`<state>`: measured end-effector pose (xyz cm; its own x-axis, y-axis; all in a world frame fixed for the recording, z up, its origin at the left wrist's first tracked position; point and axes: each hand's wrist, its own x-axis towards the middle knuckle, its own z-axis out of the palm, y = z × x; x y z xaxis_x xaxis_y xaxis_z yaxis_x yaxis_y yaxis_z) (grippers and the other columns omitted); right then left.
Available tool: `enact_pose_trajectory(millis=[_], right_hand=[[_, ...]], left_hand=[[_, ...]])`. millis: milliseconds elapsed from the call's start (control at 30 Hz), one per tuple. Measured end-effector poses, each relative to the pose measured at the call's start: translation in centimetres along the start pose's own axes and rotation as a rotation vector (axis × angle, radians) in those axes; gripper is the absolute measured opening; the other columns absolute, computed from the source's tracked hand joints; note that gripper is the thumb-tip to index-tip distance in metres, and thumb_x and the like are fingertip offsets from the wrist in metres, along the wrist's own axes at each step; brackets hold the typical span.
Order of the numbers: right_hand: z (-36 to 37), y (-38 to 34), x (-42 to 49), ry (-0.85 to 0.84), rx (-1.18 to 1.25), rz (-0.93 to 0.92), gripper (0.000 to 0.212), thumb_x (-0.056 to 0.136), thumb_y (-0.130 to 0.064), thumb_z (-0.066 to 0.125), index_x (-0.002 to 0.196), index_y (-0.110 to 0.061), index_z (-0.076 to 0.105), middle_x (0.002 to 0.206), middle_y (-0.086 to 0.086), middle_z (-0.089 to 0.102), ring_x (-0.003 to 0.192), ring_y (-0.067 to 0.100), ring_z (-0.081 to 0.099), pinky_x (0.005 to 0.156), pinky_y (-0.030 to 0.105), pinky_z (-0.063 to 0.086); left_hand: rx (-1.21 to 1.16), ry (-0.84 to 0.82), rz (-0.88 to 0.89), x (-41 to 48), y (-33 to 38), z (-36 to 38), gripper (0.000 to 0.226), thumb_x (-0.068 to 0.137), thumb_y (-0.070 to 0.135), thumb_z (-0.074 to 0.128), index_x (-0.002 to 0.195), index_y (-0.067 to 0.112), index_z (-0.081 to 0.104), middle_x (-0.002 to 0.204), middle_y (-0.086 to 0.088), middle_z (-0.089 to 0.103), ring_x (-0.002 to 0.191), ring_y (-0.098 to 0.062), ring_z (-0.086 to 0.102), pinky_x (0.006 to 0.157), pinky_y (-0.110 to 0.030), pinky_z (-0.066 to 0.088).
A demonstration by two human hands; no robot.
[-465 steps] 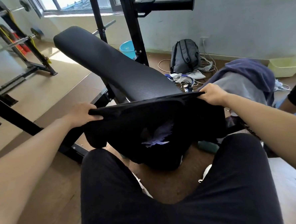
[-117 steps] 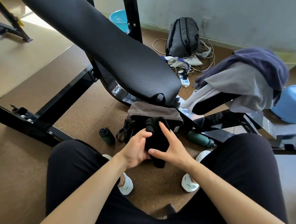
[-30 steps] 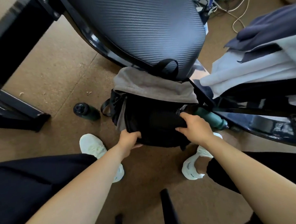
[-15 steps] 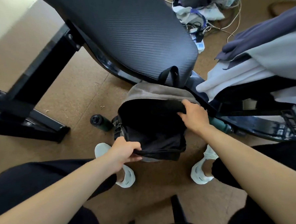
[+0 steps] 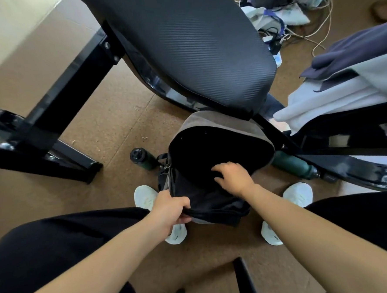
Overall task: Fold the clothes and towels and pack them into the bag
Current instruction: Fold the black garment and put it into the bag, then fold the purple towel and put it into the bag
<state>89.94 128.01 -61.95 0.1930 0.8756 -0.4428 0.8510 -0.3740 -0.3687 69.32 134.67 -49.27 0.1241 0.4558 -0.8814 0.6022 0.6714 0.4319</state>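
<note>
Clothes (image 5: 354,86): a heap of grey, white and navy draped over the black frame (image 5: 345,123) on the right, off the floor and within the person's reach. I'd guess this is the stock waiting to be folded, so most of the task looks to lie ahead.
Bag (image 5: 209,120): on the floor between the person's shoes (image 5: 145,196), tucked under the front lip of the bench (image 5: 193,44). Its flap is thrown back so the mouth gapes upward. Inside, all is black, and I cannot tell folded cloth from lining.
Left hand (image 5: 169,207): fingers curled round the near rim and clamped on it, drawing it toward the person. It seems to be there to keep the mouth wide and stop the soft bag from slumping.
Right hand (image 5: 233,176): down in the mouth, fingers apart and bent, tips on the dark stuff inside, gripping nothing I can see. My reading is that it is pressing the contents flat to make room.
Bottles (image 5: 143,158): one dark green, just beside the bag's left side; another lies at its right, under the frame. Both are close enough to be knocked if the bag gets dragged.
</note>
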Motion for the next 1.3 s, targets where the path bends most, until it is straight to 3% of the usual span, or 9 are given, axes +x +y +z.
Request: enact_pose_trajectory(millis=[100,167,267,400,567,867,967,1100,1300], right_hand=[[-2.0,1.3,-0.5,0.535,-0.018,0.071,0.035,0.083,-0.024,0.076,0.112,-0.01,0.062,0.106,0.013,0.059,0.094,0.037,0.059,0.078,0.045,0.051],[-3.4,2.2,-0.2,0.708,-0.007,0.243,0.054,0.076,-0.024,0.083,0.117,-0.005,0.054,0.109,0.019,0.051,0.094,0.04,0.054,0.081,0.047,0.049],[-5.1,4.0,0.9,0.644,-0.064,0.479,0.068,0.076,-0.032,0.081,0.129,-0.008,0.047,0.121,0.019,0.049,0.108,0.042,0.046,0.091,0.049,0.04],[-7.1,5.9,1.8,0.516,-0.061,0.472,0.016,0.093,-0.021,0.06,0.103,-0.01,0.066,0.103,0.016,0.067,0.102,0.041,0.052,0.086,0.047,0.04],[-10.0,5.6,1.3,0.612,0.198,0.427,0.015,0.095,-0.019,0.047,0.08,-0.017,0.047,0.083,0.013,0.062,0.085,0.038,0.056,0.062,0.039,0.037],[-17.6,3.5,-1.9,0.863,0.332,0.406,0.013,0.095,-0.016,0.05,0.093,-0.015,0.063,0.085,0.003,0.06,0.081,0.024,0.048,0.065,0.035,0.032],[-17.8,3.5,-2.4,0.769,0.323,0.396,0.012,0.095,-0.015,0.051,0.091,-0.013,0.062,0.085,0.006,0.061,0.08,0.026,0.049,0.065,0.035,0.032],[-16.3,5.3,-2.6,0.477,0.32,0.392,0.015,0.089,-0.01,0.058,0.102,-0.012,0.066,0.099,0.013,0.069,0.094,0.035,0.061,0.075,0.038,0.045],[-15.6,5.9,-6.4,0.238,0.405,0.344,0.045,0.09,-0.019,0.072,0.133,-0.014,0.061,0.134,0.007,0.063,0.125,0.026,0.059,0.106,0.037,0.046]], left_hand=[[-0.031,0.021,-0.007,-0.7,0.3,0.2,0.013,0.089,-0.006,0.058,0.091,0.006,0.054,0.089,-0.015,0.059,0.066,-0.025,0.062,0.059,-0.032,0.058],[-0.065,0.036,-0.031,-0.8,0.4,0.1,0.011,0.09,-0.006,0.057,0.091,0.004,0.052,0.083,-0.014,0.056,0.061,-0.024,0.06,0.061,-0.032,0.058],[-0.085,0.048,-0.051,-1.0,0.8,0.1,0.01,0.09,-0.004,0.056,0.093,0.004,0.052,0.086,-0.015,0.055,0.06,-0.022,0.06,0.059,-0.029,0.057],[-0.137,0.064,-0.035,-1.2,1.3,0.7,0.01,0.089,-0.006,0.055,0.089,0.004,0.054,0.082,-0.016,0.057,0.054,-0.021,0.059,0.058,-0.029,0.056],[-0.219,0.031,0.034,-1.5,3.3,2.5,0.018,0.09,-0.007,0.056,0.086,0.01,0.053,0.077,-0.011,0.054,0.059,-0.023,0.06,0.058,-0.029,0.056],[-0.339,-0.05,0.178,-0.3,7.2,4.0,0.019,0.092,-0.007,0.056,0.08,0.007,0.052,0.07,-0.01,0.052,0.057,-0.021,0.06,0.063,-0.035,0.058],[-0.323,-0.128,0.14,0.7,7.4,5.1,0.011,0.092,-0.005,0.06,0.094,0.005,0.057,0.084,-0.013,0.059,0.07,-0.024,0.067,0.065,-0.035,0.06],[-0.263,-0.182,0.135,2.1,7.9,6.9,0.037,0.093,-0.005,0.064,0.127,0.001,0.054,0.117,-0.021,0.066,0.088,-0.031,0.073,0.071,-0.039,0.064],[-0.209,-0.194,0.117,2.9,8.8,9.1,0.036,0.099,0.003,0.063,0.133,0.01,0.056,0.119,-0.01,0.065,0.1,-0.031,0.068,0.079,-0.04,0.061]])
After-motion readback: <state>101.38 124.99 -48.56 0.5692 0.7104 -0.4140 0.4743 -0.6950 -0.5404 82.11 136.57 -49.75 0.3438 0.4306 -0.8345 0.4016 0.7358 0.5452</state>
